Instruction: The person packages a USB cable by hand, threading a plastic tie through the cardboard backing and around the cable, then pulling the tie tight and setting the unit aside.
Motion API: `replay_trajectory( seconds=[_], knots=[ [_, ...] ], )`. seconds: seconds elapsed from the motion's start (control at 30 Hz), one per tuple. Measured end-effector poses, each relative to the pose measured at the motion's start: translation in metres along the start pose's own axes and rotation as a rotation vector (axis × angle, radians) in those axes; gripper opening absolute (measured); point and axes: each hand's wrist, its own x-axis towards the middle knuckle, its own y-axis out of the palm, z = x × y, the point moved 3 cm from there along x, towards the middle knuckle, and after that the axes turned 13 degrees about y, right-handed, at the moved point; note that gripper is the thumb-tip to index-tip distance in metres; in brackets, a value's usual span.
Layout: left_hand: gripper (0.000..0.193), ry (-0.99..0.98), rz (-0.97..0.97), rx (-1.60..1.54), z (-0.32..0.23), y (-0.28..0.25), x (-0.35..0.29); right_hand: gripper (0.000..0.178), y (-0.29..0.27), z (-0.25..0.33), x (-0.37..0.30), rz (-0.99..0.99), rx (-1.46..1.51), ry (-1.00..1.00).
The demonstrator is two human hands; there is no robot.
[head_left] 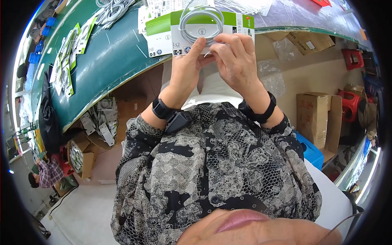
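A white and green packaging card with a coiled grey cable on its front is held up at the table's near edge. My left hand grips it from the lower left, the thumb lying over the bottom of the coil. On the lower right, my right hand pinches at the cable and card with bent fingers; the fingertips partly hide what they hold. Another green and white card lies on the table just left of the held one.
Finished-looking carded cables lie on the green table at left, with loose grey cable coils behind. Below stand a carton of carded cables, an open cardboard box, a blue crate and red stools. Another person is at far left.
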Motion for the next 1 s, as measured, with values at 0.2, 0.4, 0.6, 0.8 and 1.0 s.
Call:
replay_trajectory(
  seconds=[0.2, 0.4, 0.6, 0.8, 1.0],
  knots=[
    [0.032, -0.048, 0.014, -0.107, -0.005, 0.004, -0.002, 0.025, 0.003, -0.008, -0.003, -0.018, 0.047, -0.033],
    [0.032, -0.043, 0.011, -0.082, -0.002, 0.014, -0.006, 0.028, -0.006, -0.013, -0.005, -0.015, 0.047, -0.036],
    [0.033, -0.059, 0.057, -0.049, 0.003, 0.012, -0.007, 0.029, -0.009, -0.019, -0.004, 0.025, 0.065, -0.136],
    [0.031, -0.060, 0.111, -0.104, -0.001, 0.010, -0.007, 0.031, -0.015, -0.024, -0.004, 0.087, 0.080, -0.197],
    [0.026, -0.080, 0.079, -0.022, -0.001, 0.010, -0.007, 0.032, -0.016, -0.023, -0.005, 0.122, 0.089, -0.216]
  ],
)
